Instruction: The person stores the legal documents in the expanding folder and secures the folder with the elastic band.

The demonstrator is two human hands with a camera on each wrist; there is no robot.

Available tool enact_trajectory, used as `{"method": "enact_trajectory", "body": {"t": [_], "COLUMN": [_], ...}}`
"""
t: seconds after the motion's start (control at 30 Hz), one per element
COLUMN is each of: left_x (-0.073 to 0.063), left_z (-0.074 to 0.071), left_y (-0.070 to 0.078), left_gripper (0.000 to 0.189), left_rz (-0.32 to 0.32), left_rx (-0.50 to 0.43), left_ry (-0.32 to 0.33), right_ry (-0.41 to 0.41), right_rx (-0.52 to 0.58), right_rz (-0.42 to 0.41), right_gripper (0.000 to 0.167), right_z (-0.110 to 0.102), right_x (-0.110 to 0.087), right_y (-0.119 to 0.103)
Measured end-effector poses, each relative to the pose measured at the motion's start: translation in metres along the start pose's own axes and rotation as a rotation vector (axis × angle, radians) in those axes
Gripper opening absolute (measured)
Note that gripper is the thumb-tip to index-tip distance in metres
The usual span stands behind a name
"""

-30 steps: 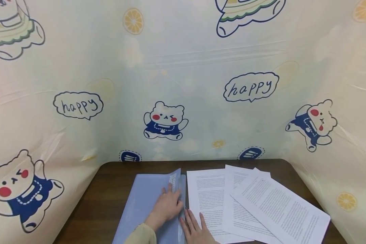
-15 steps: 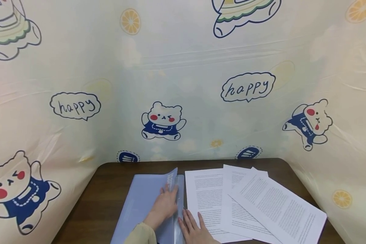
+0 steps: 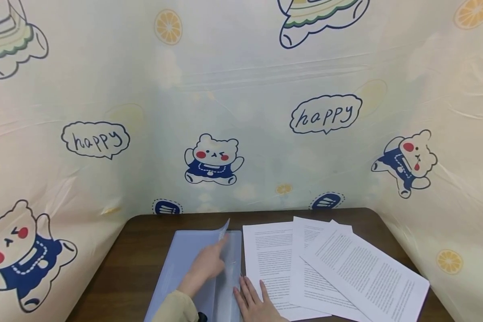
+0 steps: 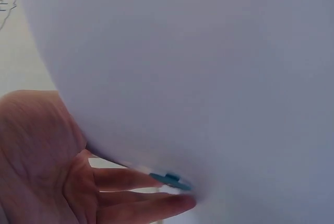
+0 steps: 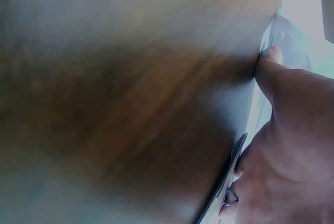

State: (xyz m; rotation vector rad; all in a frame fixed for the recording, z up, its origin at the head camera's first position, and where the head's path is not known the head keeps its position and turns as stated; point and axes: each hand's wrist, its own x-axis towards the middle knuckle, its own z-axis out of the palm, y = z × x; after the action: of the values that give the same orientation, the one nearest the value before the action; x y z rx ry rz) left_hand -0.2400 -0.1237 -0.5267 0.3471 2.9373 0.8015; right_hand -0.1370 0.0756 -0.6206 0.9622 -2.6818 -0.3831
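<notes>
A blue plastic folder [image 3: 185, 264] lies at the centre left of the dark table, its front cover partly raised along the right side. My left hand [image 3: 205, 268] holds the cover's free edge, whose far corner sticks up beyond the fingertips. In the left wrist view, the bent cover [image 4: 182, 78] fills most of the picture. The fingers [image 4: 130, 208] reach under its edge beside a small teal piece [image 4: 171, 180]; the thumb is hidden behind it. My right hand [image 3: 257, 304] rests flat with fingers spread, fingertips at the folder's right edge and partly over a printed sheet.
Several printed paper sheets [image 3: 269, 268] lie fanned and overlapping to the right of the folder, the topmost sheet [image 3: 366, 273] slanted. The brown wooden table [image 3: 116, 264] meets a patterned cloth curtain [image 3: 257, 112] at the back and both sides.
My left hand has turned and shifted left, drawing the cover's edge up and leftward, so more of the folder's inside shows. The right hand stays put; the view shifts slightly.
</notes>
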Motion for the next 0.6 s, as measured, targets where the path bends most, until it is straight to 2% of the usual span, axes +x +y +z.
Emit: {"method": "enact_trajectory", "body": {"t": [0.13, 0.27, 0.6], "left_x": [-0.004, -0.007, -0.013], "left_z": [-0.014, -0.026, -0.042], "left_y": [-0.001, -0.007, -0.031], "left_gripper": [0.075, 0.071, 0.064], "left_rz": [-0.009, -0.032, -0.061], "left_rx": [-0.024, -0.101, -0.232], "left_ry": [0.020, 0.029, 0.076], "right_ry": [-0.055, -0.099, -0.100], "right_rx": [0.053, 0.081, 0.144], "right_rz": [0.009, 0.017, 0.020], "right_gripper": [0.098, 0.100, 0.102], "right_z": [-0.001, -0.002, -0.003], "right_x": [0.001, 0.002, 0.002], "right_y": [0.000, 0.000, -0.001]}}
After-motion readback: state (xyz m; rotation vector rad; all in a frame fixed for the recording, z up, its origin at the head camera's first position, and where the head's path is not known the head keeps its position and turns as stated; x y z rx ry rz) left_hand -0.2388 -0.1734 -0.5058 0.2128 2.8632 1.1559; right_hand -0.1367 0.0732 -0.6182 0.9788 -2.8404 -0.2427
